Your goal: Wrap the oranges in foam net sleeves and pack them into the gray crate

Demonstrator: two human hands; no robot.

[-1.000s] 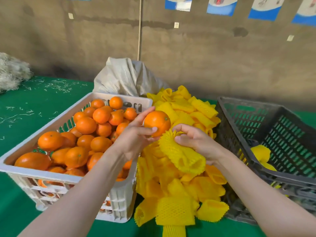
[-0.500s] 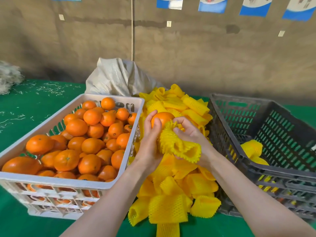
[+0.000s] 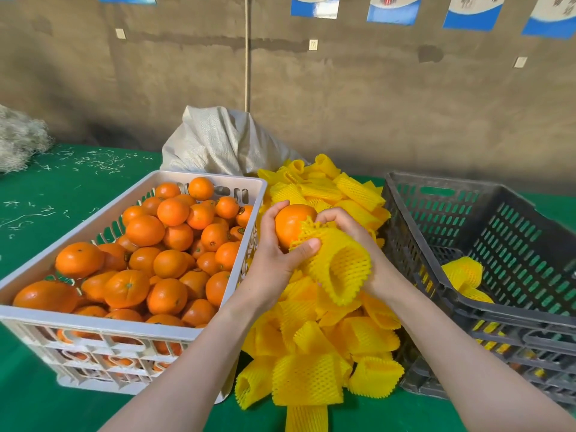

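My left hand grips an orange above the pile of yellow foam net sleeves. Its thumb presses the edge of a yellow sleeve against the fruit. My right hand holds that same sleeve from the right, fingers curled over its far edge; the sleeve covers the orange's lower right part and hangs open toward me. The gray crate stands at the right with wrapped yellow pieces inside. A white crate at the left is full of bare oranges.
A whitish woven sack sits behind the crates against the brown wall. The green table cover carries scattered pale shreds at the far left, beside a grey fibrous heap. A rope hangs down the wall.
The sleeve has been drawn further over the orange, and its free end has opened into a wide tube. My left thumb has shifted onto the sleeve's edge. Both hands stay over the pile.
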